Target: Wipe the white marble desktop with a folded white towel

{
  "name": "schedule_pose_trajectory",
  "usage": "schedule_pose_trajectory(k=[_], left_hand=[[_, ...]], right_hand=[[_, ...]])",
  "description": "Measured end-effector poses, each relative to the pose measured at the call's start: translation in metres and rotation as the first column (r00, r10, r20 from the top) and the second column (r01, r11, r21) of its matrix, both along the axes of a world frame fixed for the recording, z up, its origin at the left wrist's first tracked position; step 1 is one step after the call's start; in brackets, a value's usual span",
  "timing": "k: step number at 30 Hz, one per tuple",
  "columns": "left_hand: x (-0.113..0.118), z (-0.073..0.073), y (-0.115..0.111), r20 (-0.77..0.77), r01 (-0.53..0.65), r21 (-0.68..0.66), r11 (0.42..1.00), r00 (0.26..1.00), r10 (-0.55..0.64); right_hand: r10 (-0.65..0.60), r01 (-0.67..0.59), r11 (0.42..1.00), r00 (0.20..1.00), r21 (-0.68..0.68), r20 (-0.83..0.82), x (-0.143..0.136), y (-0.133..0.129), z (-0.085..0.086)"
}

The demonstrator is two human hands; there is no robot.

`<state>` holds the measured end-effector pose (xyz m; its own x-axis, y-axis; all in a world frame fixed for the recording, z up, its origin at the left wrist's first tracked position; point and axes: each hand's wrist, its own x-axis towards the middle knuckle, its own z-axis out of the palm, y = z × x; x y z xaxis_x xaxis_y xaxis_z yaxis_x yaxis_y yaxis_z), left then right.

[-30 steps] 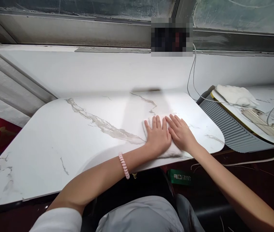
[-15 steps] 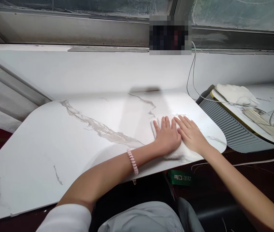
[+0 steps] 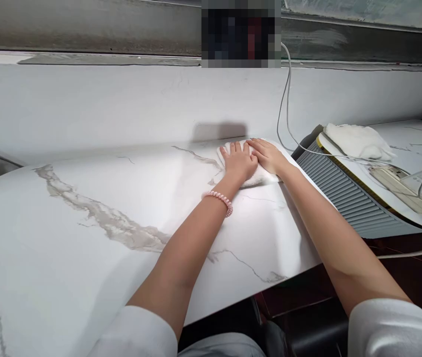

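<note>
A white cloth (image 3: 258, 177) lies on the marble-patterned white tabletop (image 3: 84, 267), close to its back edge. My left hand (image 3: 239, 161) rests flat on it with the fingers spread, and a pink coiled band (image 3: 218, 197) circles that wrist. Beside it my right hand (image 3: 269, 155) is laid flat over the cloth's right part, fingers stretched out. The two hands touch at the thumb side. Their palms cover much of the cloth.
On the right, past a ribbed grey side panel (image 3: 348, 191), a second marbled surface bears another white cloth (image 3: 359, 141) and a power strip (image 3: 400, 186). A thin white cable (image 3: 288, 106) hangs from the window ledge. Behind the tabletop stands a white wall (image 3: 121, 106).
Both hands have pushed the cloth away from me, from near the tabletop's front edge to its back edge. The arms are straighter, and the view has shifted forward and tilted down.
</note>
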<state>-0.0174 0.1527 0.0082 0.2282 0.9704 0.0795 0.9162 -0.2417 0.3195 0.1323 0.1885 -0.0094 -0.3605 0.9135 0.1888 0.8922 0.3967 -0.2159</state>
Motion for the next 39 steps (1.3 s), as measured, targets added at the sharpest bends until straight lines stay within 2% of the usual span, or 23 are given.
schedule_pose_trajectory(k=[6,9,14,18,22,26,29,31,35,39], left_hand=[[0.017,-0.003,0.027,0.008,-0.024,0.046,0.999,1.0,0.024],[0.022,-0.004,0.033,0.013,-0.027,0.068,0.997,1.0,0.026],[0.024,-0.005,0.03,-0.003,-0.046,0.079,0.996,0.999,0.046],[0.029,-0.005,0.014,-0.016,-0.04,0.051,0.998,0.999,0.041],[0.038,-0.006,-0.012,-0.006,-0.044,0.035,0.998,0.999,0.044],[0.048,-0.005,-0.045,0.027,0.058,0.041,0.997,0.998,-0.059],[0.055,-0.004,-0.071,0.033,0.116,0.051,0.992,0.992,-0.118],[0.057,-0.003,-0.088,0.033,0.152,0.056,0.987,0.987,-0.154],[0.05,0.0,-0.123,0.04,0.225,0.043,0.973,0.973,-0.227],[0.031,0.003,-0.163,0.021,0.28,0.027,0.959,0.959,-0.281]], right_hand=[[0.035,-0.033,0.999,0.998,0.027,-0.059,0.015,0.029,0.002],[-0.022,0.025,0.999,0.995,0.03,-0.099,0.018,0.033,0.002],[-0.083,0.086,0.996,0.989,0.023,-0.122,0.021,0.029,-0.001],[-0.086,0.086,0.996,0.992,-0.005,-0.091,0.025,0.014,0.001],[-0.119,0.116,0.992,0.991,-0.046,-0.066,0.031,-0.015,0.005],[-0.212,0.21,0.977,0.974,-0.033,-0.082,0.047,-0.057,0.003],[-0.198,0.202,0.979,0.97,0.012,-0.139,0.062,-0.088,-0.002],[-0.232,0.237,0.971,0.961,0.018,-0.148,0.068,-0.109,-0.003],[-0.319,0.321,0.947,0.942,0.01,-0.103,0.061,-0.156,-0.001],[-0.35,0.351,0.936,0.935,0.026,-0.05,0.039,-0.206,0.0]])
